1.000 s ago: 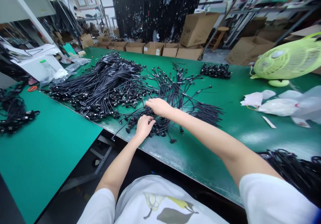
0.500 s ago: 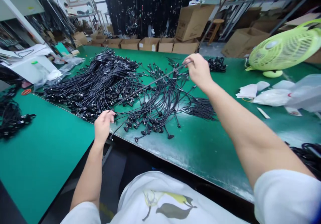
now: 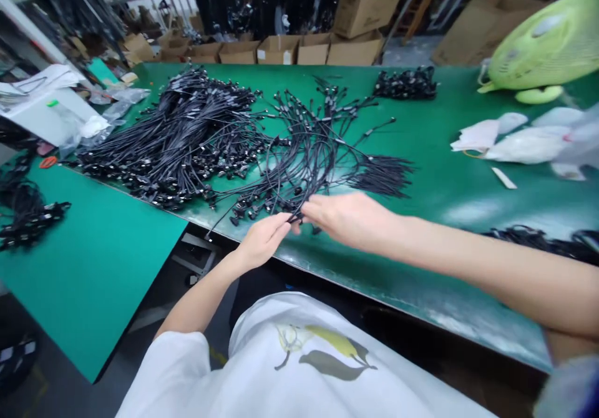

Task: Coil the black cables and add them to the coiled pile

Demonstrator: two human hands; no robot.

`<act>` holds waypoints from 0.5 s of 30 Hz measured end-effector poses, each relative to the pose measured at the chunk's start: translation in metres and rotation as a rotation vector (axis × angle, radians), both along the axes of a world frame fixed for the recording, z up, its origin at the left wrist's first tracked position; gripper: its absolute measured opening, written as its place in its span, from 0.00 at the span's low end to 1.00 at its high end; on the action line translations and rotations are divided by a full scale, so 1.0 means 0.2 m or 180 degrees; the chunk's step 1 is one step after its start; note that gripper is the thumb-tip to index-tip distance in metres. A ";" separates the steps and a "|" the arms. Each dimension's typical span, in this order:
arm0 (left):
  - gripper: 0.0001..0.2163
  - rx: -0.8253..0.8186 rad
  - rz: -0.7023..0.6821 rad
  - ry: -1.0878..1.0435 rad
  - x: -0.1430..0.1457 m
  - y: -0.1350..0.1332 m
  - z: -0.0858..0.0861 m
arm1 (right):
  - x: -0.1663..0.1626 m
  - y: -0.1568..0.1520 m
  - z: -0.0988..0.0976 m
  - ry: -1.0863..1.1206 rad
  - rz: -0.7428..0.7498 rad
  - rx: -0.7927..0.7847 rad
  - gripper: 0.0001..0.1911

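Observation:
My left hand (image 3: 262, 240) and my right hand (image 3: 349, 217) meet at the near edge of the green table (image 3: 435, 187). Both pinch the plug ends of a black cable (image 3: 296, 217) from the loose fan of black cables (image 3: 318, 156) spread just beyond them. My left fingers are curled round the cable end; my right fingers are pressed together on it. A much larger heap of black cables (image 3: 182, 137) lies to the left on the same table.
A small cable bundle (image 3: 406, 83) lies at the far side. A lime-green fan (image 3: 547, 43) and white plastic bags (image 3: 528, 140) are at the right. More cables (image 3: 538, 240) lie near my right forearm. A second green table (image 3: 84, 262) is at left, and cardboard boxes (image 3: 299, 48) stand behind.
My right hand, which had lifted a cable far over the table, came back to the near edge. My left hand moved right to meet it. The camera tilted down.

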State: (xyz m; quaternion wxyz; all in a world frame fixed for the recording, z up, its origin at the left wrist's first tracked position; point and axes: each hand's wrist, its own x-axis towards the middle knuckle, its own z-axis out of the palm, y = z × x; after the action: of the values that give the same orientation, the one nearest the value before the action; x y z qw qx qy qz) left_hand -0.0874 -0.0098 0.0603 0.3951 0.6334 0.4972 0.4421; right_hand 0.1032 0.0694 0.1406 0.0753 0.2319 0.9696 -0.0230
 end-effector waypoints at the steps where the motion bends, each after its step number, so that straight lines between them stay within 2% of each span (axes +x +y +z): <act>1: 0.17 -0.0192 -0.0282 -0.0134 0.03 -0.01 0.00 | 0.01 0.01 0.04 0.0126 -0.0119 0.0136 0.13; 4: 0.18 -0.0716 -0.0572 -0.0803 0.02 -0.02 -0.01 | 0.08 0.13 0.09 0.0385 -0.0147 0.0145 0.16; 8: 0.15 -0.1431 -0.0803 -0.1835 -0.06 -0.01 0.00 | 0.20 0.28 -0.02 0.0944 -0.0037 -0.0055 0.15; 11: 0.14 -0.1484 -0.0411 -0.2297 -0.11 -0.02 0.01 | 0.27 0.35 -0.11 0.1262 -0.0232 -0.0044 0.16; 15: 0.15 -0.0975 0.0606 -0.1669 -0.19 -0.03 0.00 | 0.43 0.39 -0.15 0.1641 -0.0736 0.0124 0.18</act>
State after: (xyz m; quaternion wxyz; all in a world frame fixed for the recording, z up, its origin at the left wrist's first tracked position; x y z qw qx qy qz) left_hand -0.1259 -0.0153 0.0597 0.5575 0.3816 0.4963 0.5453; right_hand 0.1891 0.1467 0.1113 -0.1814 0.3289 0.9240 -0.0711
